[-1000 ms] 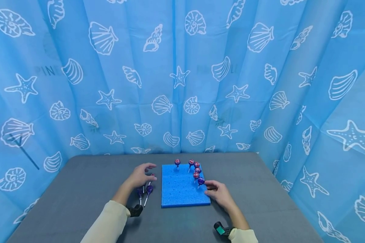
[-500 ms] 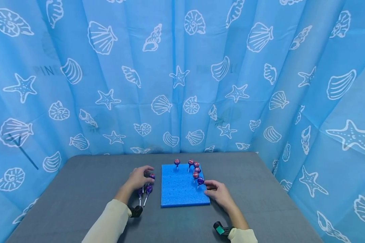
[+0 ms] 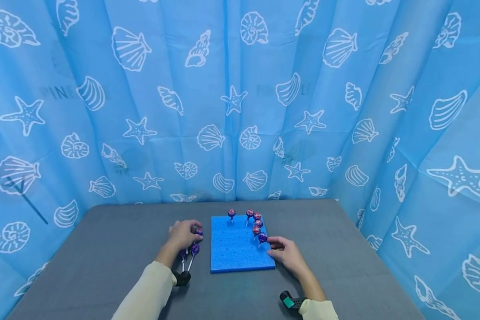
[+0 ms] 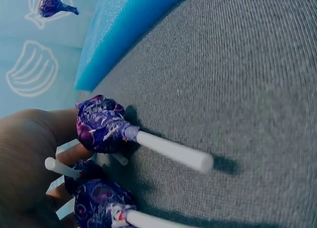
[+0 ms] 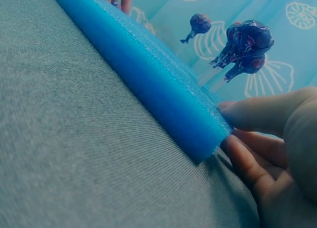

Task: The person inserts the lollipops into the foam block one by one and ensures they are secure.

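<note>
My left hand (image 3: pixel 184 234) is left of the blue foam block (image 3: pixel 236 258), its thumb and forefinger closed around a red-and-purple lollipop (image 3: pixel 199 232). Nearer the wrist lie more purple lollipops (image 3: pixel 194 249), their white sticks toward me; in the left wrist view one lollipop (image 4: pixel 101 124) lies close in front of the fingers. On the block's right edge, my right hand (image 3: pixel 289 254) pinches the foam, thumb (image 5: pixel 257 112) on the upper face and fingers (image 5: pixel 250 161) against the side. Several lollipops (image 3: pixel 257 230) stand upright in the block, mostly along its right side, with a lone lollipop (image 3: pixel 232 213) at the back.
The block's top has small holes. Under everything is a grey cloth-covered table (image 3: pixel 116 266). A blue curtain (image 3: pixel 232 111) with white shell prints hangs behind and to the sides. Black straps with cameras (image 3: pixel 182 278) sit on the wrists.
My left hand has come down and its thumb and forefinger have closed in on the red-and-purple lollipop. The right hand stays at the foam block's edge.
</note>
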`<state>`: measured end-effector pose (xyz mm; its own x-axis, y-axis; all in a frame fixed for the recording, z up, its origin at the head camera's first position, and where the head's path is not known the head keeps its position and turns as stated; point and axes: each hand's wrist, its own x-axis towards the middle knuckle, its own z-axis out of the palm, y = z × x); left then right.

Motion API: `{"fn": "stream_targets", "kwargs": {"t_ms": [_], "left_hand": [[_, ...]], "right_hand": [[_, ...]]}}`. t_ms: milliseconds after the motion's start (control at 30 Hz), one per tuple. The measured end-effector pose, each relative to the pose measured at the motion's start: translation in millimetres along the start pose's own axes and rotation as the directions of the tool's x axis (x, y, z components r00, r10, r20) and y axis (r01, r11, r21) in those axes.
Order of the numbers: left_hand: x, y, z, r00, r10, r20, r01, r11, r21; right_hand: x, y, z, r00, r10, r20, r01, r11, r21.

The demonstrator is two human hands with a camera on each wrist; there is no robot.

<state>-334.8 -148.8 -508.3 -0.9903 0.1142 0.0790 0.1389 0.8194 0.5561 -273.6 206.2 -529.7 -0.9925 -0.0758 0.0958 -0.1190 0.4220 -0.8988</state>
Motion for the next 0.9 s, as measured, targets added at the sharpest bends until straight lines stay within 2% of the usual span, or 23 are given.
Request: {"fn": "stream_targets", "kwargs": {"t_ms": [200,433,733,900], "left_hand": [[0.7,2.9,1.5,1.0,-0.007,0.0,0.007,1.0,0.017],[1.7,4.0,5.1,1.0,-0.024,-0.018,0.024,1.0,-0.01],[2.2,8.8,3.7,0.994,0.004,-0.113,-0.009,0.999,-0.041],[1.7,13.0,0.0,0.989,0.01,-0.146,-0.022,0.996,-0.083]], "right_hand": [[-0.2,0.1,-0.5,1.0,-0.01,0.006,0.01,1.0,0.008],[-1.3,-0.5,-1.0,1.0,-0.011,0.008,0.011,1.0,0.006],[-1.6,-2.9,-0.4,1.0,-0.001,-0.005,0.001,1.0,0.01],[-1.9,-2.7,-0.1,1.0,-0.004,-0.004,0.004,1.0,0.004]]}}
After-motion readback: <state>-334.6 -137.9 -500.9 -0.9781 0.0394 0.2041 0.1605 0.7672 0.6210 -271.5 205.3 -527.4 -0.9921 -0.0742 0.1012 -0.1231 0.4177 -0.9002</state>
